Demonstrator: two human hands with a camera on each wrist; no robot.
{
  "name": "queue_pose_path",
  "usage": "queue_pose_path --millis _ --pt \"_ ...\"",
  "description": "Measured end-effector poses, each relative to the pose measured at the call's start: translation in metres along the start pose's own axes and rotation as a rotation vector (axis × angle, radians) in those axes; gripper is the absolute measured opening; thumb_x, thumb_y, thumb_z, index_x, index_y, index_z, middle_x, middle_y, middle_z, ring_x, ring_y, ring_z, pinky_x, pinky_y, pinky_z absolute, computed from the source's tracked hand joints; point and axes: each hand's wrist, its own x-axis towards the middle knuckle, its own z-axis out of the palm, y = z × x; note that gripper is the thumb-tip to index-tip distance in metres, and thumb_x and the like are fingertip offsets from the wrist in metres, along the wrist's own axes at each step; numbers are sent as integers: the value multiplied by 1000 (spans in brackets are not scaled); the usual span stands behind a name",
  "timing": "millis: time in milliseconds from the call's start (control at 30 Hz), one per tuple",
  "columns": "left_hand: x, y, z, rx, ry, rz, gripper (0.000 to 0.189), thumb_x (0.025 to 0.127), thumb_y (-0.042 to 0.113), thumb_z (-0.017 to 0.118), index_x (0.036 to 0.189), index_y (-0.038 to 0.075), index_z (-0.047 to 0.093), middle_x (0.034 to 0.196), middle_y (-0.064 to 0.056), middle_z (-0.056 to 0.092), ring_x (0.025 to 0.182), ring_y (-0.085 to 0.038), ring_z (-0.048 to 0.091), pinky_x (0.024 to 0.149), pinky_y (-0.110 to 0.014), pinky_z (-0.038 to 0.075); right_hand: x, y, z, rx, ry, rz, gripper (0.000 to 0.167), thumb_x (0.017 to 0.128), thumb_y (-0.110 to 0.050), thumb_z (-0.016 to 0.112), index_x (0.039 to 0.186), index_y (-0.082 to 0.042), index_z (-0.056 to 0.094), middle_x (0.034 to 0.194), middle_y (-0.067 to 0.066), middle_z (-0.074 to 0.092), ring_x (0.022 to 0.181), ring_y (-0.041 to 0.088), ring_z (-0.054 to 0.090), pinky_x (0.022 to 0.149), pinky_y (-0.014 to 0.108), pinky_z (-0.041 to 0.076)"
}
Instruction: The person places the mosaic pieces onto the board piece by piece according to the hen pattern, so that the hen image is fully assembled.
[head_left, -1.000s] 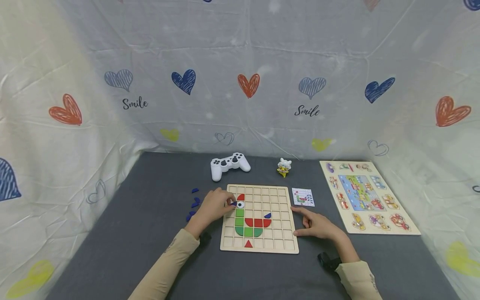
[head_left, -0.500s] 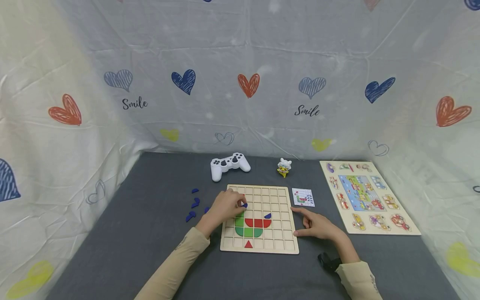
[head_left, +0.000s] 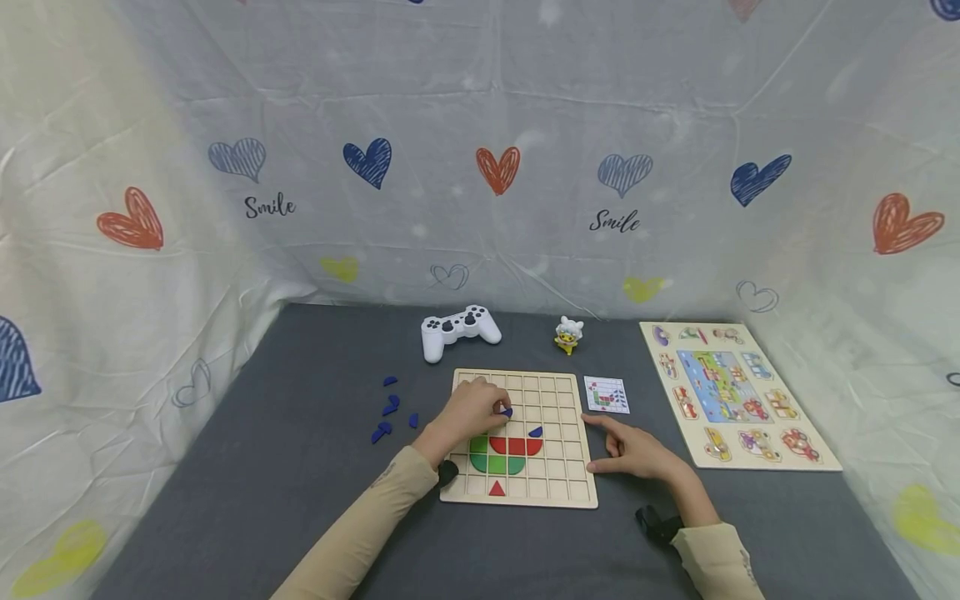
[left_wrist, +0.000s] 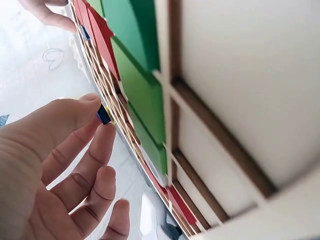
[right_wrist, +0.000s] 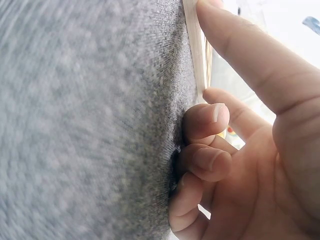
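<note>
My left hand [head_left: 471, 408] is over the wooden grid board [head_left: 558, 487], pinching a small blue puzzle piece [left_wrist: 104, 114] between thumb and fingertips. Beneath and behind that hand, the upper left squares are hidden. On the board lie a row of red pieces [head_left: 516, 447], green pieces [head_left: 497, 464] below it, a red triangle [head_left: 497, 488] near the front and one blue piece [head_left: 536, 432] on the right. My right hand [head_left: 637, 452] touches the board's right edge with extended thumb and index finger; its other fingers are curled against the cloth in the right wrist view.
Several loose blue pieces [head_left: 390, 408] lie left of the board. A white game controller [head_left: 459, 331] and a small figurine [head_left: 568, 333] are behind it. A pattern card [head_left: 606, 395] lies at its upper right, and a picture puzzle board [head_left: 738, 396] farther right.
My left hand has moved rightward across the board with the blue piece pinched in it, covering squares at the upper left. The right hand has stayed at the board's edge.
</note>
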Motion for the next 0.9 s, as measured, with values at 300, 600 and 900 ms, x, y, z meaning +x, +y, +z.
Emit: queue_pose_path --millis 300,600,900 --pt "12 14 2 20 -38 5 14 81 30 70 93 23 72 73 13 61 74 -9 48 68 -30 40 0 -3 -1 -9 -1 -2 77 76 -39 74 141 -16 40 64 -3 42 51 6 34 50 21 28" --pt "26 28 5 9 -66 28 13 83 29 69 94 23 72 72 11 61 74 -9 49 68 -29 40 0 -6 -1 -11 -1 -2 75 77 -38 73 140 -14 40 65 -4 42 52 6 34 50 21 28" --pt "38 43 3 13 -76 36 14 82 30 71 94 23 73 71 11 61 77 -9 51 72 -30 42 -1 -4 0 -10 0 4 75 77 -38 73 140 -14 40 64 -4 41 51 5 33 50 21 28"
